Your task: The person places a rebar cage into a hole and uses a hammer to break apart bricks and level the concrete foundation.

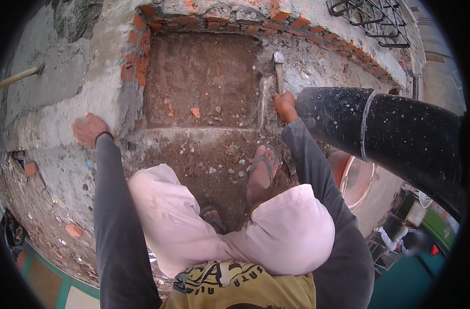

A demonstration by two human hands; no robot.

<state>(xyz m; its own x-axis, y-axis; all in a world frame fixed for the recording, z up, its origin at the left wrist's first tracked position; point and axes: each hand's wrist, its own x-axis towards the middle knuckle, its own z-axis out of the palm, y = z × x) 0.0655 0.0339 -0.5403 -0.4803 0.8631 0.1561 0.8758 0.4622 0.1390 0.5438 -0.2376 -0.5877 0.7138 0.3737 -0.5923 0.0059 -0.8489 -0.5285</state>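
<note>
My left hand lies flat with fingers spread on the rough cement ledge, a dark band round its wrist. My right hand is wrapped round the wooden handle of a hammer. Its metal head points away from me, over the grey cement beside the pit. Between my hands is a square, brick-edged pit with a brown dirt bottom. A broken piece of orange brick and small stones lie near its front edge. My sandalled feet are on the dirt in front of the pit.
A thick black pipe with a pale band slants past my right forearm. Beneath it sits an orange-pink basin. Bent metal bars lie at the far right, and a wooden handle sticks out at the left. Another person is at the lower right.
</note>
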